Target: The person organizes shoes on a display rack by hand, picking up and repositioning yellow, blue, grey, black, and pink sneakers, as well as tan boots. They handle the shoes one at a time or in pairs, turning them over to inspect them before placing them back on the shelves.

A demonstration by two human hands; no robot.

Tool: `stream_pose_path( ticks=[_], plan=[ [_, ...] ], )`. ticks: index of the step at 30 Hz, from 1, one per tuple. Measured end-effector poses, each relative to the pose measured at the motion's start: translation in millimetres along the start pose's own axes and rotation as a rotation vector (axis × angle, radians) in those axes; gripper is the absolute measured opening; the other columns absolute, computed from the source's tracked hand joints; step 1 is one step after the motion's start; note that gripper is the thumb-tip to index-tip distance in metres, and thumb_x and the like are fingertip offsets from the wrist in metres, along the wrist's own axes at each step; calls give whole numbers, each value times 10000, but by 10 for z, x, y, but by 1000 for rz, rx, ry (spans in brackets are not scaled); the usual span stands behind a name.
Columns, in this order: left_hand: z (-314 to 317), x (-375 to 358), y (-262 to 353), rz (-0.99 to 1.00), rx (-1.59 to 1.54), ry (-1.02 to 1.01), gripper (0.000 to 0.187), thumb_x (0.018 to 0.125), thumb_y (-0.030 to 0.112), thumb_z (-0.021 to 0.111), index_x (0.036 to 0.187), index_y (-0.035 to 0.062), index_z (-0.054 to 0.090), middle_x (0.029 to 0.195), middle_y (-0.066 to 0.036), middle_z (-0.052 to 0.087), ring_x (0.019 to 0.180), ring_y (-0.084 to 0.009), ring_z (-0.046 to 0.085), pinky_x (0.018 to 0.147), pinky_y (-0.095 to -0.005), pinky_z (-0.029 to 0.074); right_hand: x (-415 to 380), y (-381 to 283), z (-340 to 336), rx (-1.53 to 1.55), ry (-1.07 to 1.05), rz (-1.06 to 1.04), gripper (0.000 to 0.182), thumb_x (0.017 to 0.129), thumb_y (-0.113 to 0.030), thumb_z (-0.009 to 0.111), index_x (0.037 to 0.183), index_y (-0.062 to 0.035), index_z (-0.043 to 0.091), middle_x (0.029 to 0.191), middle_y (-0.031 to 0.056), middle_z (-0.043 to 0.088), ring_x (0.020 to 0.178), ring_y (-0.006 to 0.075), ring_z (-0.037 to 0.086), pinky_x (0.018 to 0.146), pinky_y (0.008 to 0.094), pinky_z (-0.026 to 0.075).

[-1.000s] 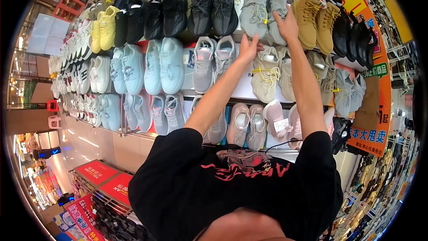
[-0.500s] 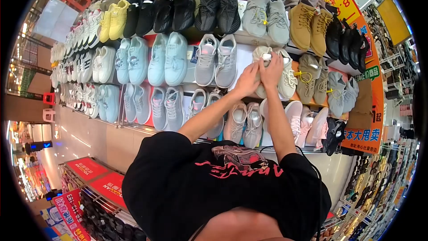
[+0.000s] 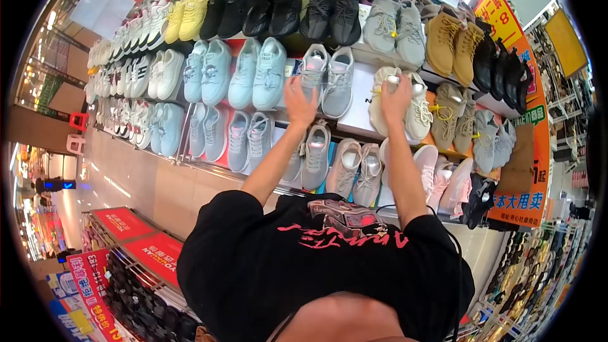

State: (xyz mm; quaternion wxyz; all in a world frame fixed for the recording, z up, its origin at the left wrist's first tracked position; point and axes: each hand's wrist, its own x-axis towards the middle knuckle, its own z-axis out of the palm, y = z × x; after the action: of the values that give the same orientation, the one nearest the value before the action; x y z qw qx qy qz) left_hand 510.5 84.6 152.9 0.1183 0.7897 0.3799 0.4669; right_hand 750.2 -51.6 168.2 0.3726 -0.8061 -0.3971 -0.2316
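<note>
My left hand (image 3: 300, 101) is at the left grey sneaker (image 3: 313, 66) of a pair in the middle row. Its fingers are apart and lie against the sneaker's lower left side. My right hand (image 3: 396, 99) is on the left cream sneaker (image 3: 378, 102) of another pair, its fingers bent at the shoe's inner edge beside white stuffing (image 3: 393, 80) in the opening. The other cream sneaker (image 3: 417, 109), with laces, stands just right of that hand. Between the two pairs, part of a white shoebox (image 3: 358, 98) shows under the shoes.
Light blue sneakers (image 3: 269, 73) stand to the left, and tan boots (image 3: 467, 50) are at the upper right. A lower row holds pinkish sneakers (image 3: 345, 168). Black shoes (image 3: 288, 16) line the row above. An orange sign (image 3: 538, 171) borders the right end.
My left hand has left the cream sneaker and moved left to the grey pair. My right hand stays at the cream sneaker. The view has shifted slightly.
</note>
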Motion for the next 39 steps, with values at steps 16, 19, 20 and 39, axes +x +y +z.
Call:
stream_pose_path(
  ticks=[16,19,20,39],
  plan=[
    [-147,-181,-692,-193,-377,-523,1184,487,337,937,1462,-48,385,1374,-237,518,1306,-398,477,1118,-444,372,-785,-959,346,485,-468,290,1098,667,-421,868,1510,27,326,1478,277,456,1354,422,458,1124,445,387],
    [-137,-166,-715,-188,-381,-495,1143,507,318,948,1454,-27,410,1373,-230,512,1288,-379,493,1107,-431,378,-848,-945,381,440,-371,226,1065,660,-416,870,1498,10,369,1432,255,526,1307,378,533,1072,417,433],
    [-128,-178,-731,-199,-372,-490,1147,504,309,947,1458,-27,406,1381,-226,506,1295,-377,488,1111,-428,375,-847,-916,401,437,-363,223,1065,660,-416,870,1498,10,369,1432,255,526,1307,378,533,1072,417,433],
    [-121,-158,-790,-287,-340,-543,1230,530,264,940,1531,-21,284,1511,-244,379,1409,-397,370,1181,-431,309,-588,-857,441,544,-670,281,1077,754,-474,815,1548,9,270,1521,254,429,1374,400,461,1130,412,384]
  ],
)
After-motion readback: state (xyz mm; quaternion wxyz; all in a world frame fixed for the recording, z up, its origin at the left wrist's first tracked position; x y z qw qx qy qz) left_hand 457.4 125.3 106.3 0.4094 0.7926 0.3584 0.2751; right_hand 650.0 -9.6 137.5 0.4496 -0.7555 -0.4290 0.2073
